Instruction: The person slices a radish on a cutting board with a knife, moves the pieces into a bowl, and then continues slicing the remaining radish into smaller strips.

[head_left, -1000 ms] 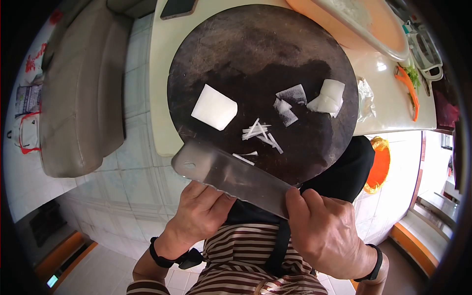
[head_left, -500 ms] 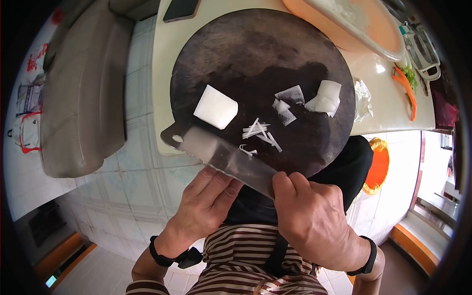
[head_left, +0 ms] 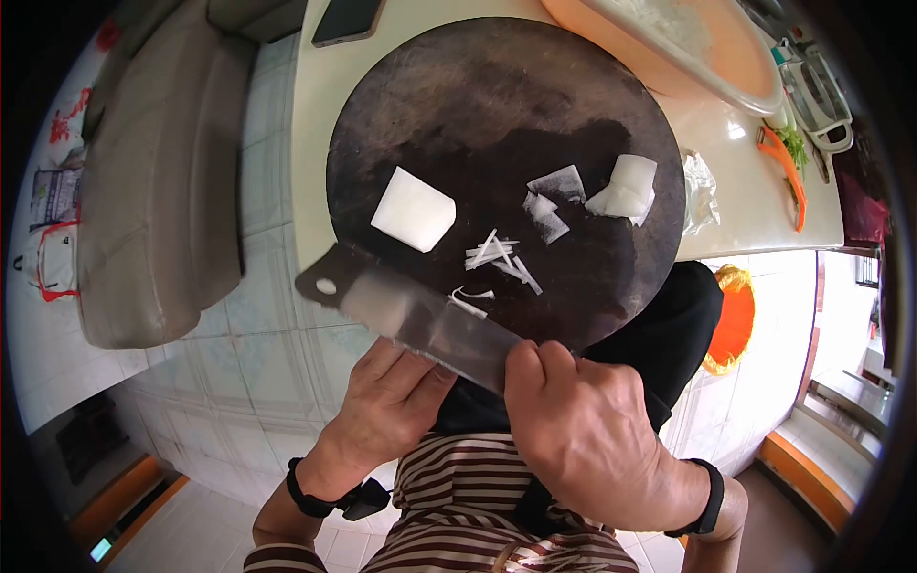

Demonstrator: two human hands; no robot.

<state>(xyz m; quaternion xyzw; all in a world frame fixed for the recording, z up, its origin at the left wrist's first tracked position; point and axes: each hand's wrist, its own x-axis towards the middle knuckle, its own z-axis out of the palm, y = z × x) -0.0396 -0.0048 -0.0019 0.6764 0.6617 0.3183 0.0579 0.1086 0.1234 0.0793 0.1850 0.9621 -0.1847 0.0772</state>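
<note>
My right hand [head_left: 583,420] is wrapped round the handle end of a wide-bladed kitchen knife [head_left: 449,334], tilted over the near edge of the round dark chopping board [head_left: 487,86]. My left hand [head_left: 387,401] reaches up against the blade's near edge with fingers stretched out, their tips partly hidden by it. A white block of what looks like radish [head_left: 413,212] lies on the board beyond the blade. Thin white strips [head_left: 501,258] are scattered to its right, with a few more shreds [head_left: 471,304] beside the blade. Thin white slices [head_left: 626,186] lie farther right.
A large peach-coloured basin [head_left: 707,76] stands beyond the board. On the pale table are a dark phone [head_left: 348,21], an orange peeler-like tool [head_left: 788,177] and crumpled clear plastic [head_left: 699,191]. An orange-lined bin [head_left: 731,323] sits below right, a grey sofa [head_left: 162,191] at left.
My right hand and the knife have moved slightly left and toward me, with the blade sliding along my left fingers. My left hand has shifted little. The board's pieces lie as before.
</note>
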